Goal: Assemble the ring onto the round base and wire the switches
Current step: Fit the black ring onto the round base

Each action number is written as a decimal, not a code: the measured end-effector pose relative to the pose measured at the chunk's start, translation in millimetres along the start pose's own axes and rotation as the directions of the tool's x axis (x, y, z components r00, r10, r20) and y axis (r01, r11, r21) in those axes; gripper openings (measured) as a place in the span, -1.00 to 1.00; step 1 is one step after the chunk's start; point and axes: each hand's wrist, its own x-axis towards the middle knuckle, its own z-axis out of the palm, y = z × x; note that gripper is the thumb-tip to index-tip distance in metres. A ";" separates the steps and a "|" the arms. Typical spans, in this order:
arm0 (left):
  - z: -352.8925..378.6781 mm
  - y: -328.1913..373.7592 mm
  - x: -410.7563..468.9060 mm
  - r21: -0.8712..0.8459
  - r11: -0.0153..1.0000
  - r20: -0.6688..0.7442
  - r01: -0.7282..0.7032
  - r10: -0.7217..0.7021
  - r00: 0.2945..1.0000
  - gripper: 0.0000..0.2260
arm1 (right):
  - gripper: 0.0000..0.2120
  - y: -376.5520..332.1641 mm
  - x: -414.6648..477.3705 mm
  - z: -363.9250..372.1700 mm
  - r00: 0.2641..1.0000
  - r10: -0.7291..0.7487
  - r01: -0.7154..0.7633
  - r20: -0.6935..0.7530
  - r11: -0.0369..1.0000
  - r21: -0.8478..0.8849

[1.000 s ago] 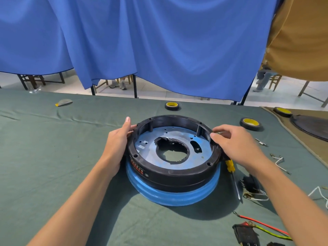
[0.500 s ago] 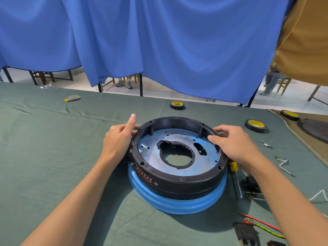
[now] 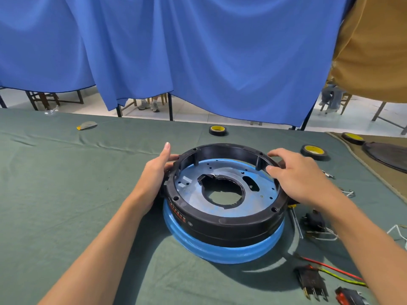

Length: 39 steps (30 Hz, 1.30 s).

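Observation:
A black plastic ring (image 3: 224, 223) sits on the blue round base (image 3: 222, 249) in the middle of the green-covered table. The base's blue plate with a jagged centre hole shows inside the ring. My left hand (image 3: 156, 172) grips the ring's left side, thumb up along the rim. My right hand (image 3: 293, 175) holds the ring's right rim, thumb inside and fingers over the top. Black switches lie at the right: one with white wires (image 3: 313, 221), one with red and green wires (image 3: 311, 281).
A yellow-handled screwdriver (image 3: 296, 221) lies just right of the base. Three yellow-cored tape rolls (image 3: 217, 130) (image 3: 313, 151) (image 3: 352, 138) stand further back. A red switch (image 3: 348, 297) sits at the bottom right. Loose white wires lie at the right edge. Blue curtain hangs behind the table.
Both hands have stayed on the ring, and my right fingers have shifted slightly along its rim. The view has moved a little; the ring remains seated on the base.

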 end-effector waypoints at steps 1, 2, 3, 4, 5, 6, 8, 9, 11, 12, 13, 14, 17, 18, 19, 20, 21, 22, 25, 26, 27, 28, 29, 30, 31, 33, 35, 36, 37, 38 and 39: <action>0.2 0.2 0.1 0.006 1.000 -0.003 -0.001 0.001 1.000 -0.55 | -0.71 0.2 0.0 0.1 1.000 0.000 0.001 0.025 1.000 -0.031; 0.1 0.4 -0.3 0.014 1.000 -0.004 0.000 0.000 1.000 -0.55 | -0.73 0.5 0.4 0.8 0.999 0.000 0.004 0.053 0.998 -0.068; 0.0 0.3 -0.3 0.019 1.000 -0.002 0.003 -0.002 1.000 -0.55 | -0.75 1.0 0.9 1.4 0.997 0.002 0.007 0.080 0.994 -0.111; -0.2 -0.2 -0.1 0.019 1.000 -0.005 0.006 -0.005 1.000 -0.54 | -0.78 0.7 1.5 2.0 0.995 0.004 0.012 0.102 0.987 -0.160; -0.5 -0.7 0.0 0.016 1.000 -0.011 0.008 -0.008 1.000 -0.53 | -0.80 0.4 2.5 2.4 0.993 0.006 0.019 0.118 0.978 -0.207; -1.2 -1.2 0.0 0.014 1.000 -0.021 0.010 -0.010 1.000 -0.53 | -0.82 -0.5 3.9 2.6 0.992 0.008 0.024 0.128 0.970 -0.243; -1.6 -1.5 0.9 0.017 1.000 -0.051 0.017 -0.016 0.999 -0.53 | -0.78 -2.2 6.8 2.2 0.990 0.018 0.022 0.137 0.959 -0.281; -1.7 -1.9 2.0 0.018 1.000 -0.069 0.019 -0.017 0.997 -0.53 | -0.72 -2.8 7.8 2.3 0.991 0.022 0.016 0.130 0.959 -0.282; -2.4 -2.9 4.0 0.027 0.999 -0.101 0.019 -0.016 0.995 -0.54 | -0.66 -4.1 9.7 4.9 0.996 0.000 0.018 0.086 0.978 -0.208; -3.4 -3.1 4.5 0.038 0.999 -0.111 0.018 -0.013 0.994 -0.54 | -0.68 -5.6 10.1 7.1 0.998 -0.021 0.029 0.063 0.992 -0.119; -4.1 -3.6 5.1 0.048 0.999 -0.119 0.018 -0.012 0.993 -0.53 | -0.72 -6.6 10.2 9.9 0.998 -0.040 0.041 0.047 0.999 -0.014; -4.6 -3.9 5.8 0.051 0.999 -0.125 0.018 -0.012 0.992 -0.53 | -0.76 -7.3 9.9 12.6 0.998 -0.051 0.048 0.034 0.996 0.077; -3.9 -2.6 5.3 0.035 0.999 -0.140 0.022 -0.017 0.990 -0.51 | -0.79 -9.7 7.3 16.2 0.998 -0.059 0.061 -0.016 0.983 0.176; -3.2 -1.8 5.0 0.021 1.000 -0.143 0.019 -0.016 0.990 -0.51 | -0.78 -10.8 6.7 16.4 0.998 -0.060 0.065 -0.033 0.980 0.187; -2.2 -0.6 4.8 0.001 1.000 -0.146 0.015 -0.014 0.989 -0.50 | -0.76 -12.2 6.0 16.1 0.997 -0.062 0.070 -0.047 0.979 0.190; -1.4 1.0 4.5 -0.025 1.000 -0.149 0.009 -0.012 0.989 -0.50 | -0.76 -13.2 5.5 15.3 0.996 -0.068 0.077 -0.057 0.980 0.186; -0.5 3.3 4.1 -0.056 0.998 -0.150 0.006 -0.014 0.989 -0.49 | -0.77 -13.7 5.7 14.2 0.995 -0.074 0.085 -0.066 0.979 0.184; 0.0 5.8 4.0 -0.089 0.996 -0.149 0.006 -0.019 0.989 -0.48 | -0.78 -13.7 6.2 12.9 0.994 -0.076 0.089 -0.073 0.978 0.189; 1.2 12.7 2.8 -0.102 0.995 -0.120 0.013 -0.025 0.992 -0.45 | -0.82 -12.7 7.9 9.5 0.995 -0.024 0.045 -0.095 0.973 0.225; 1.7 14.0 2.7 -0.078 0.997 -0.104 0.014 -0.022 0.994 -0.44 | -0.82 -11.6 8.6 9.4 0.995 0.003 0.022 -0.104 0.971 0.238; 2.7 14.8 2.8 -0.047 0.999 -0.093 0.014 -0.018 0.996 -0.43 | -0.82 -10.2 9.5 10.2 0.993 0.028 0.000 -0.111 0.969 0.245; 4.0 15.4 2.3 -0.010 1.000 -0.091 0.012 -0.013 0.996 -0.43 | -0.80 -8.5 10.4 11.8 0.992 0.052 -0.022 -0.115 0.968 0.249; 5.5 16.0 1.6 0.025 1.000 -0.089 0.009 -0.007 0.996 -0.45 | -0.79 -6.9 11.2 13.6 0.989 0.081 -0.048 -0.121 0.966 0.254; 6.6 16.2 0.8 0.051 0.999 -0.080 0.007 -0.003 0.997 -0.46 | -0.76 -5.9 11.8 15.3 0.985 0.113 -0.076 -0.127 0.962 0.263; 7.8 16.5 -0.1 0.066 0.998 -0.064 0.007 -0.003 0.998 -0.47 | -0.73 -5.3 12.5 16.6 0.981 0.145 -0.105 -0.129 0.955 0.277; 10.1 17.8 -2.3 0.073 0.997 -0.020 0.014 -0.013 1.000 -0.48 | -0.63 -4.9 13.4 18.3 0.973 0.195 -0.150 -0.122 0.941 0.303; 12.2 18.6 -4.0 0.082 0.997 0.029 0.013 -0.016 0.999 -0.49 | -0.58 -5.4 12.9 19.2 0.971 0.212 -0.169 -0.110 0.937 0.306; 13.2 18.4 -4.3 0.097 0.995 0.044 0.004 -0.008 0.999 -0.49 | -0.58 -5.3 12.0 19.3 0.973 0.208 -0.172 -0.097 0.941 0.292; 14.4 18.0 -4.3 0.114 0.993 0.052 -0.008 0.002 0.999 -0.48 | -0.59 -4.9 11.1 19.6 0.977 0.197 -0.169 -0.078 0.948 0.271; 15.3 17.9 -4.3 0.125 0.992 0.056 -0.017 0.011 0.998 -0.48 | -0.61 -4.6 10.2 19.6 0.981 0.185 -0.165 -0.059 0.954 0.251; 16.1 17.7 -4.1 0.129 0.991 0.062 -0.025 0.017 0.998 -0.48 | -0.64 -4.6 9.2 18.9 0.984 0.175 -0.161 -0.041 0.959 0.233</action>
